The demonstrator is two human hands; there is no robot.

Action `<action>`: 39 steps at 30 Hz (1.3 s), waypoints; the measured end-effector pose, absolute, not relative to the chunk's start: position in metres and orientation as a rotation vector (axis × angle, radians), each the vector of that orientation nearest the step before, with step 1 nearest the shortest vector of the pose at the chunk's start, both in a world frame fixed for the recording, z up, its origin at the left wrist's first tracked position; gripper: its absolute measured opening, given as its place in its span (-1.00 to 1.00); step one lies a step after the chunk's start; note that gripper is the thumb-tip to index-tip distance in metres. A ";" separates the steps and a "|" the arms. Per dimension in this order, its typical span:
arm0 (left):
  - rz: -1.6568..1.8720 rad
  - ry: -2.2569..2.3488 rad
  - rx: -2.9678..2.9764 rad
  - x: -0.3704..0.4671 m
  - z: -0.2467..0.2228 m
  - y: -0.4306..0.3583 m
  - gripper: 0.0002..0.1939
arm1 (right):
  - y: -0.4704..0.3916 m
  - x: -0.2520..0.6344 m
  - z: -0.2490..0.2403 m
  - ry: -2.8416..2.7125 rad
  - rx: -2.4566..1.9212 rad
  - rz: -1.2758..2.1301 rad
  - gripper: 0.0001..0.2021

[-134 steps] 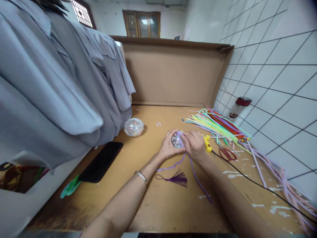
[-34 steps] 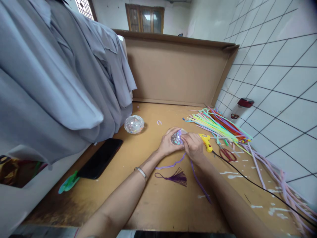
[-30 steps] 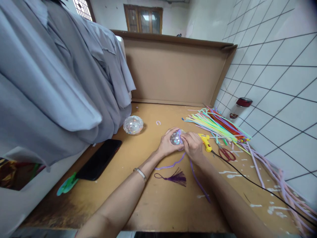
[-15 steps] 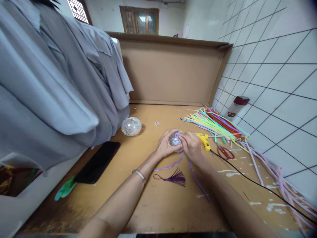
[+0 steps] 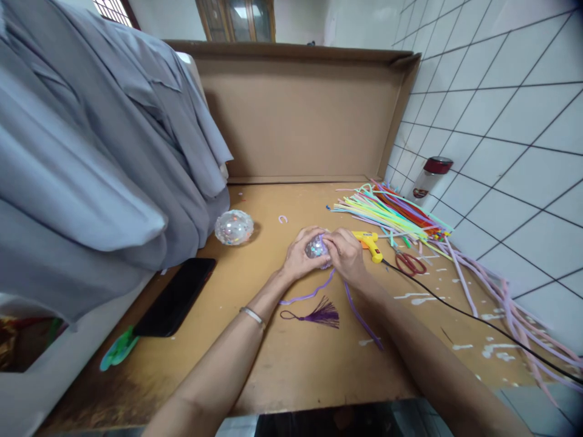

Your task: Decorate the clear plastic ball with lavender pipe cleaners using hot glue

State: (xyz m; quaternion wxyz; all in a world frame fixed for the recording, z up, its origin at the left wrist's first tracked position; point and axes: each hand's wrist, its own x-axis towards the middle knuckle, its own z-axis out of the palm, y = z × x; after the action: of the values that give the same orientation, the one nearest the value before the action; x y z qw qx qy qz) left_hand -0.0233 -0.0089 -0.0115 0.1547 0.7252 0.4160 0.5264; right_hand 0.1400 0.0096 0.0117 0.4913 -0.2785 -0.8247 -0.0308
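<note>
My left hand is wrapped round a small clear dome with shiny flecks, and steadies it above the table. My right hand pinches a purple pipe cleaner against the dome's right edge; the fingertips partly hide the contact. Another purple strand trails left from beneath the hands. Nearer to me lies a dark purple tassel with a loop. A larger clear bowl-like half ball sits apart to the left.
Beside my right hand rests a yellow glue gun with a black cord. Red-handled scissors, a pile of coloured pipe cleaners and a red-lidded jar are farther right. A black phone lies left; a cardboard panel stands behind.
The camera view has shifted, so the scene sits slightly higher and to the left. Both hands stay on the dome, with the right fingers still pinching at its edge.
</note>
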 end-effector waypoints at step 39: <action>1.559 1.280 2.052 -0.018 -0.012 -0.010 -0.16 | 0.007 0.139 0.013 -1.956 -0.677 0.023 -0.76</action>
State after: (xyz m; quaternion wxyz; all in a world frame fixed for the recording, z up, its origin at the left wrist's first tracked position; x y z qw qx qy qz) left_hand -0.0183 -0.0097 -0.0124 0.1315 0.7070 0.4409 0.5371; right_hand 0.1387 0.0075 0.0131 0.5107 -0.2813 -0.8124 0.0095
